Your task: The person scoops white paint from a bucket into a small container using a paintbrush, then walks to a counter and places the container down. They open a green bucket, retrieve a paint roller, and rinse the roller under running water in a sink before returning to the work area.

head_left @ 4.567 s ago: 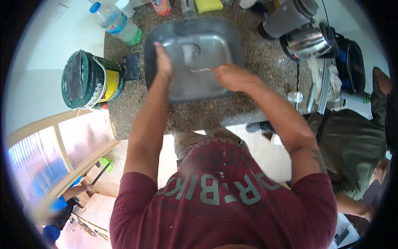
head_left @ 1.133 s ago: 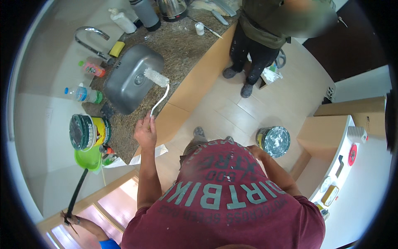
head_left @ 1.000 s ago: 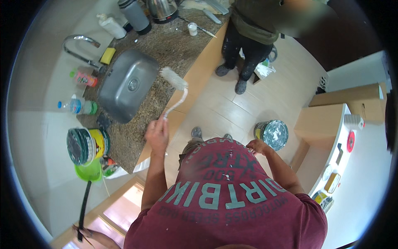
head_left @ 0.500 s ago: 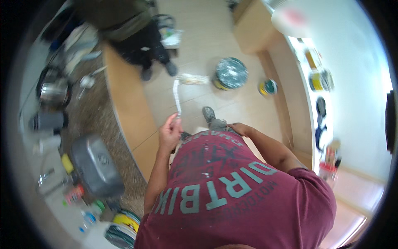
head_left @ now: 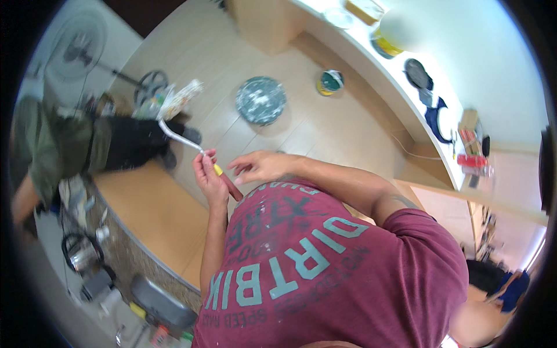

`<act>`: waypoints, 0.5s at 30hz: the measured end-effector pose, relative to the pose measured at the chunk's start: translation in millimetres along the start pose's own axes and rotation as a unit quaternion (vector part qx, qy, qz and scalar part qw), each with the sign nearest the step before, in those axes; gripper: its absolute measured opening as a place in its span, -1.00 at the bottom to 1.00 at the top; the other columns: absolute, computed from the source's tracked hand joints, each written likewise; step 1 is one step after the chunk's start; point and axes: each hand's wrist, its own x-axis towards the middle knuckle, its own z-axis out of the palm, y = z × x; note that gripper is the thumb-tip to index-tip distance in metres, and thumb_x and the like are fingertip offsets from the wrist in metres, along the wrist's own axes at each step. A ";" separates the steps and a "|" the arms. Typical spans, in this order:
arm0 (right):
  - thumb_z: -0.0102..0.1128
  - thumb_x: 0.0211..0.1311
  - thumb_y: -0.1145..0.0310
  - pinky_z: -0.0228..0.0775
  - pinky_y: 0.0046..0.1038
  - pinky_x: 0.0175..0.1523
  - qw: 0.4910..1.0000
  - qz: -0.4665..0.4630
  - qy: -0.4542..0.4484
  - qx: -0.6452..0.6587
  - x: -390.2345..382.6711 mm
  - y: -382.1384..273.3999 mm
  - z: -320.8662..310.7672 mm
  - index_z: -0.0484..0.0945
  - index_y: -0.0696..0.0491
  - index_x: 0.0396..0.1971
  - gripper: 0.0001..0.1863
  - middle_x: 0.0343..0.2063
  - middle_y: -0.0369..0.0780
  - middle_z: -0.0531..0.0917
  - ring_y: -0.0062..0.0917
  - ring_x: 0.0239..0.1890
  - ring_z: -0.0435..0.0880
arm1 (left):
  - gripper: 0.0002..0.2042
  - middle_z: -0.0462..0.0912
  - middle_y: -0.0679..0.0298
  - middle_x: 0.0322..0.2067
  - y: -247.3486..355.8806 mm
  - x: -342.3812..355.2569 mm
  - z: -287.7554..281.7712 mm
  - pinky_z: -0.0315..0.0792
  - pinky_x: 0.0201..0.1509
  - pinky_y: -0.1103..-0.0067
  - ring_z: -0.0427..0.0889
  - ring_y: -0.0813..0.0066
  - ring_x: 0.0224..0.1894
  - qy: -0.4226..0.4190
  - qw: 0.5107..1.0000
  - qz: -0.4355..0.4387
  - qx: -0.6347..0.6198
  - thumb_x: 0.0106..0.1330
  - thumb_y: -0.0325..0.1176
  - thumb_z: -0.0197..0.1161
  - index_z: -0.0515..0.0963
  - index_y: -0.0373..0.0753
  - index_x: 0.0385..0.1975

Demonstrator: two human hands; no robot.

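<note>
At far left, another person (head_left: 64,151) in dark trousers stands past a wooden counter edge (head_left: 151,214), well apart from our hands. Just right of that person we see the paint roller (head_left: 180,124), held up in front of our chest. Its pale, paint-smeared sleeve sits at the upper left end, its bent metal frame runs down and to the right, and its yellow-and-red handle ends in our left hand (head_left: 210,180). So the roller's long axis slants from upper left to lower right, and the roller head lies up and to the left of the grip.

Our left hand is clenched around the handle, fingers wrapped, thumb side up. Just to its right, our right hand (head_left: 261,167) hovers with fingers loosely spread and holds nothing; its fingertips sit near the handle's top but we cannot tell whether they touch it. The left hand is the one on the tool; the right is beside it.

Further right, on the pale floor beyond the hands, lie a round paint-spattered lid (head_left: 260,100) and a small open paint can (head_left: 331,82), both well apart from the roller.
</note>
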 end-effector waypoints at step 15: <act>0.20 0.20 0.12 0.49 -0.20 -0.20 0.893 0.254 0.351 -0.119 -164.1 157.2 -146.5 0.56 0.13 -0.22 -0.65 -0.44 -0.11 0.63 -0.31 -0.35 0.65 | -0.13 0.35 -0.21 0.34 -188.6 83.4 123.7 0.24 0.43 0.29 0.37 0.00 0.38 -0.457 0.738 -0.299 0.395 0.40 0.21 0.13 0.17 -0.47 0.42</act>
